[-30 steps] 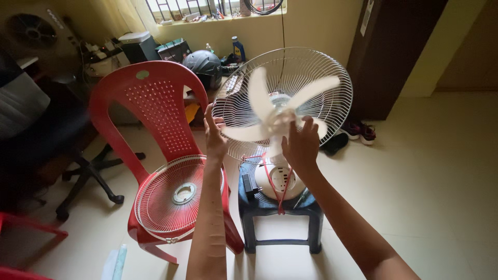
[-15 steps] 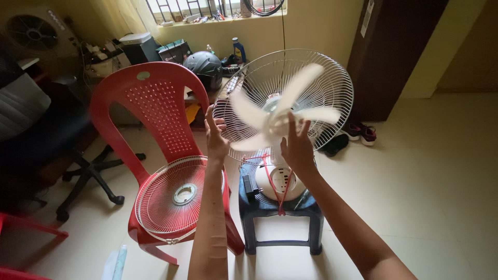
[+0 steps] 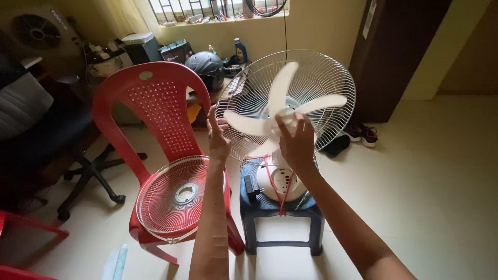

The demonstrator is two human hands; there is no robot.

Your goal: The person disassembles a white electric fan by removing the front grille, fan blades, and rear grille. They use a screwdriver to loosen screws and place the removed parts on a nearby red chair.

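Yellow-walled room, tiled floor (image 3: 441, 181), barred window at top. A fan (image 3: 282, 155) is stood on a dark stool (image 3: 280, 218); its rear guard (image 3: 332, 78) is mounted and the white blades (image 3: 280, 111) are fitted on the hub. The front guard (image 3: 174, 199) is laid flat on the seat of a red chair (image 3: 150, 103), just beside the stool, so the fan is only partly assembled: blades on, front cover off. The left hand (image 3: 218, 136) is closed on the rear guard's left rim. The right hand (image 3: 295, 140) is held at the blade hub, fingers curled on it; whether a cap is pinched cannot be told. A red cord (image 3: 270, 173) is draped over the fan base. A helmet (image 3: 205, 67) is seen behind.
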